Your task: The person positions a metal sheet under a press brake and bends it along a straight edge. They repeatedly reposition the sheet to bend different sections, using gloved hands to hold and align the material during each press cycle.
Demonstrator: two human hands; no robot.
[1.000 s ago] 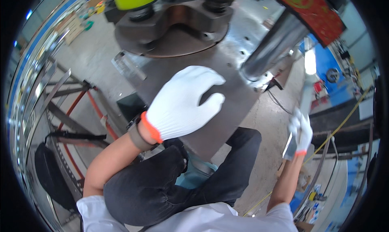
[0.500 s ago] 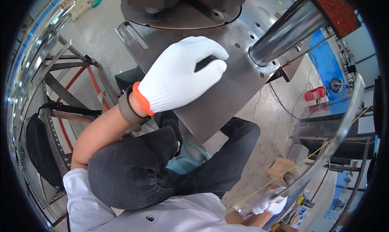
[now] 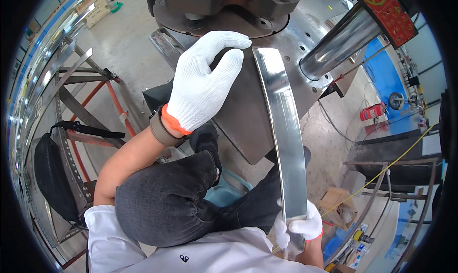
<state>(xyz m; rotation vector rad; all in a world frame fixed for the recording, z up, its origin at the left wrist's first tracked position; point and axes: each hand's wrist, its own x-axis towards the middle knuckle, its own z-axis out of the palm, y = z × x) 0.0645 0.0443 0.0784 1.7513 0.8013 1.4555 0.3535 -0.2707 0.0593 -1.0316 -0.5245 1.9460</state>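
A long, shiny, slightly curved metal strip (image 3: 290, 144) reaches from close to my body out over the dark steel plate (image 3: 238, 113) of a machine. My right hand (image 3: 310, 224), in a white knitted glove, is closed round its near end. My left hand (image 3: 200, 87), gloved in white with an orange cuff, hovers over the plate, left of the strip's far end. Its fingers are bent and its thumb stands apart, with nothing between them. A small gap appears to separate its fingertips from the strip.
Beyond the plate sits the machine's heavy dark tooling (image 3: 191, 3). A thick steel column (image 3: 341, 41) rises at the right under a red block (image 3: 386, 10). Metal racks with a black bag (image 3: 55, 180) stand left. A fire extinguisher (image 3: 372, 112) and cardboard box (image 3: 338, 206) are at right.
My right hand has brought the metal strip from the lower right in over the plate's edge. My left hand has shifted slightly left, its fingers still apart. The view has moved a little.
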